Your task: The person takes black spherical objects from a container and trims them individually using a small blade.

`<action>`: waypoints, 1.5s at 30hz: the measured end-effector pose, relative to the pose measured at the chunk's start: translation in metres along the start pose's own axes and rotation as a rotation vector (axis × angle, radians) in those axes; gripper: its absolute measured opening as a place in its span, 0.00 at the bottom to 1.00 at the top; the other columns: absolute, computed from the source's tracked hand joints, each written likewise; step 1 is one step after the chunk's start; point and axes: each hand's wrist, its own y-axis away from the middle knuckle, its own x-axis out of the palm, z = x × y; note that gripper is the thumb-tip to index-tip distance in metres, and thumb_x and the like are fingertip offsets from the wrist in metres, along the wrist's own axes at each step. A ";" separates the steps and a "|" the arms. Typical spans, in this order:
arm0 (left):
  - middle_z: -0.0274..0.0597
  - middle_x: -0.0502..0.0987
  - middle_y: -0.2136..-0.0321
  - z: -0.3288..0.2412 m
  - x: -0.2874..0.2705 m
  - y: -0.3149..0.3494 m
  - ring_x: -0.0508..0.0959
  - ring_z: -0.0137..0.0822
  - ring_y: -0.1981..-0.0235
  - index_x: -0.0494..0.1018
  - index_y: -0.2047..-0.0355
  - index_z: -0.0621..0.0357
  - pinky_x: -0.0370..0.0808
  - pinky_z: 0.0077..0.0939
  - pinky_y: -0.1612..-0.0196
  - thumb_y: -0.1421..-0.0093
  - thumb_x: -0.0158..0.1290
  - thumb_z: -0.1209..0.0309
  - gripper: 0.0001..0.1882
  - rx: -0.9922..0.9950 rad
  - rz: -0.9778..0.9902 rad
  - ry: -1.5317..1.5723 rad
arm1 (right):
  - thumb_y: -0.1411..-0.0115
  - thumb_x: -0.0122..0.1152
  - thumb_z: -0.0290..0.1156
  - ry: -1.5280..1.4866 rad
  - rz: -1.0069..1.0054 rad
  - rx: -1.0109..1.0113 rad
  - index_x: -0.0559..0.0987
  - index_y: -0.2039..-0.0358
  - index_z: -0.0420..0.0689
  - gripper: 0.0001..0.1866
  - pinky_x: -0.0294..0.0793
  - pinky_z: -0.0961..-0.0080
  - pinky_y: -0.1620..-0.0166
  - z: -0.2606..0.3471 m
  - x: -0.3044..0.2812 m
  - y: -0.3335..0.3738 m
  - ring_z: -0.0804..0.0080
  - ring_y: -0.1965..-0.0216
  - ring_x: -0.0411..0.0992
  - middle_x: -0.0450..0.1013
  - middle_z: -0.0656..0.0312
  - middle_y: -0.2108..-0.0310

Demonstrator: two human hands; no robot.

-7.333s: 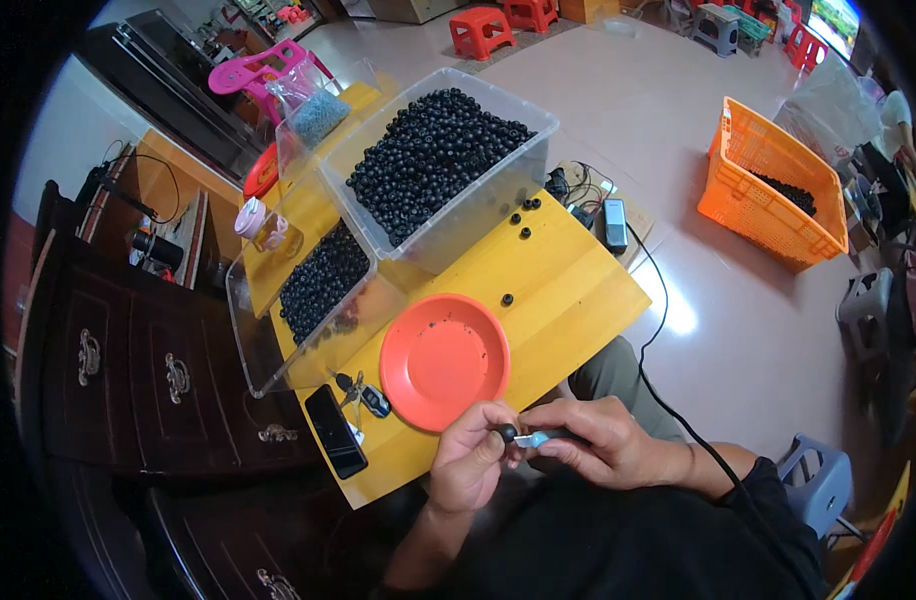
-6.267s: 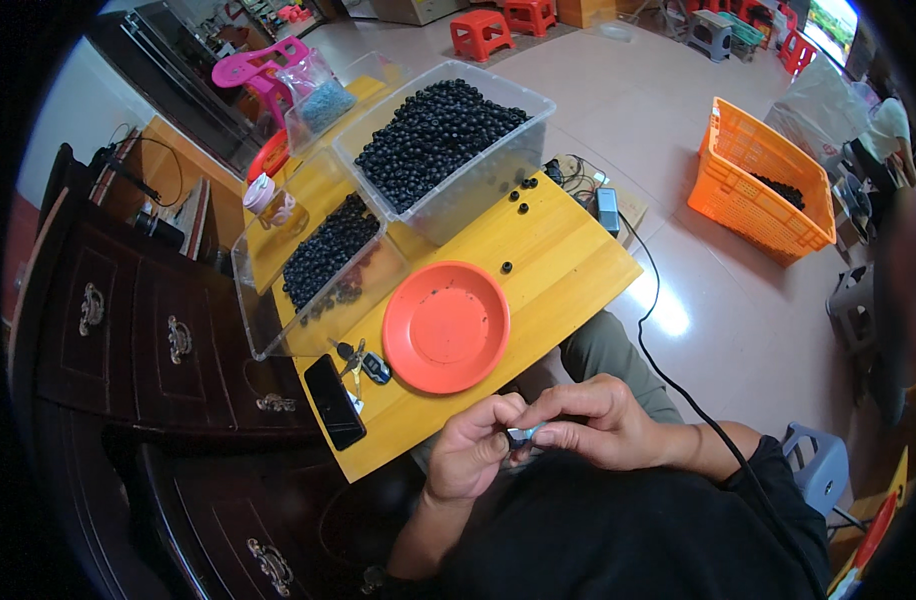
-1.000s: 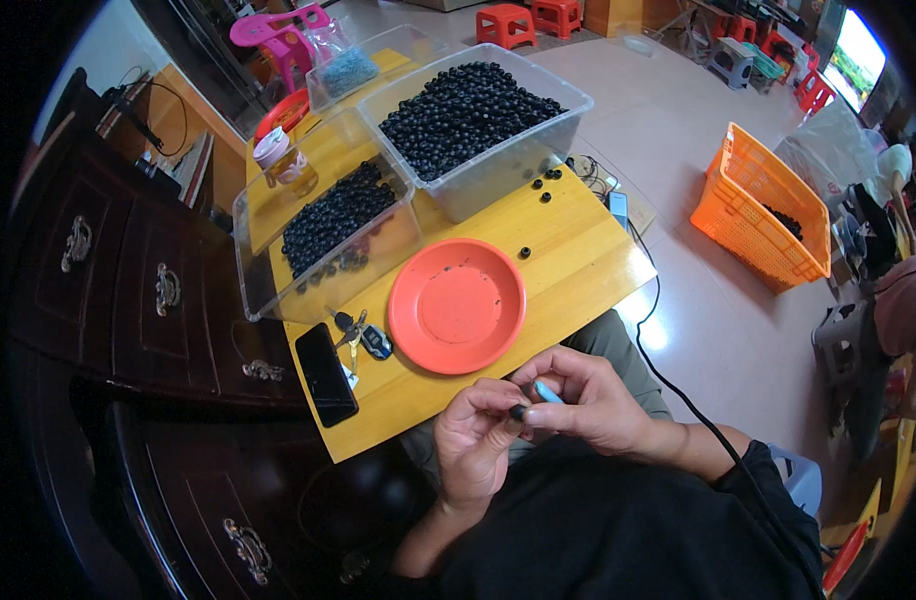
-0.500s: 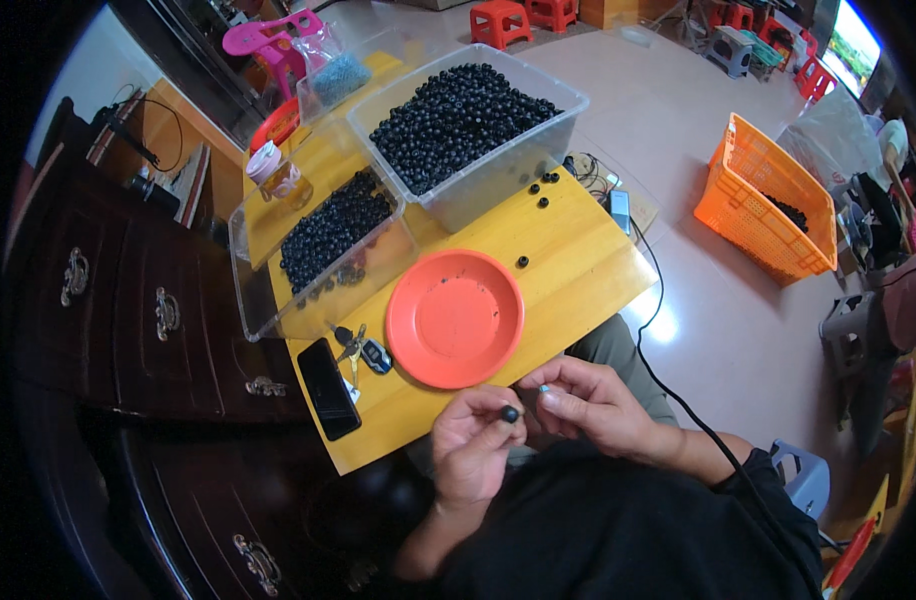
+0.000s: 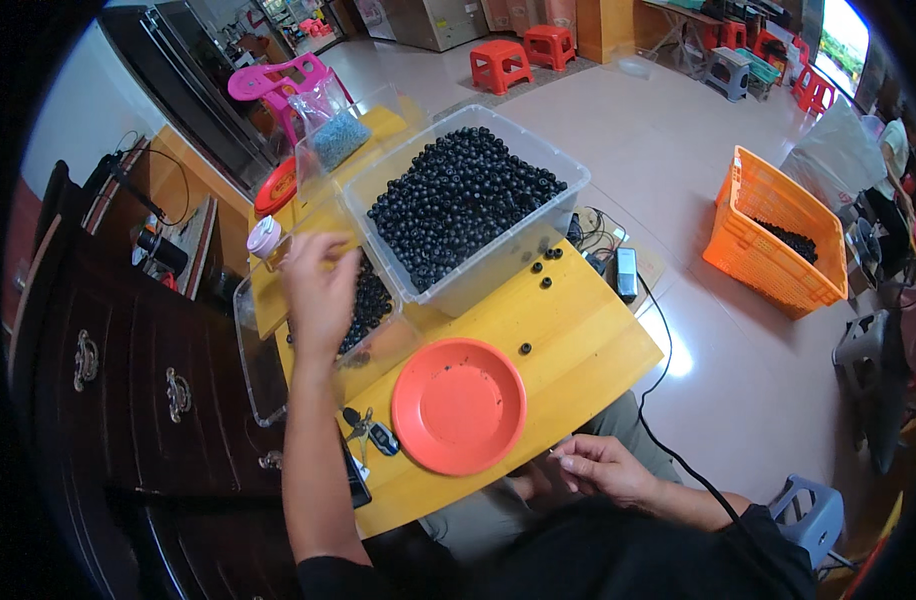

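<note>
Reaches the left hand [image 5: 321, 290] over black beads [image 5: 371, 308] in the smaller bin [image 5: 383, 349], likely placed near for access; cannot tell its grip. Holds a mostly hidden tool [image 5: 552, 452] in the right hand [image 5: 608, 470].

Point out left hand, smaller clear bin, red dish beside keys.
Left hand [image 5: 320, 298], head view: middle of the hand.
Smaller clear bin [image 5: 383, 347], head view: near side wall.
Red dish [image 5: 460, 405], head view: bare inner bottom.
</note>
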 end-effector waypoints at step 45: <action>0.49 0.74 0.65 -0.141 -0.017 0.270 0.75 0.34 0.67 0.71 0.64 0.65 0.73 0.24 0.63 0.44 0.51 0.81 0.07 -0.895 0.188 1.854 | 0.42 0.55 0.24 0.833 0.097 -0.702 0.69 0.50 0.35 0.19 0.74 0.75 0.59 0.023 0.072 0.056 0.62 0.62 0.77 0.75 0.52 0.62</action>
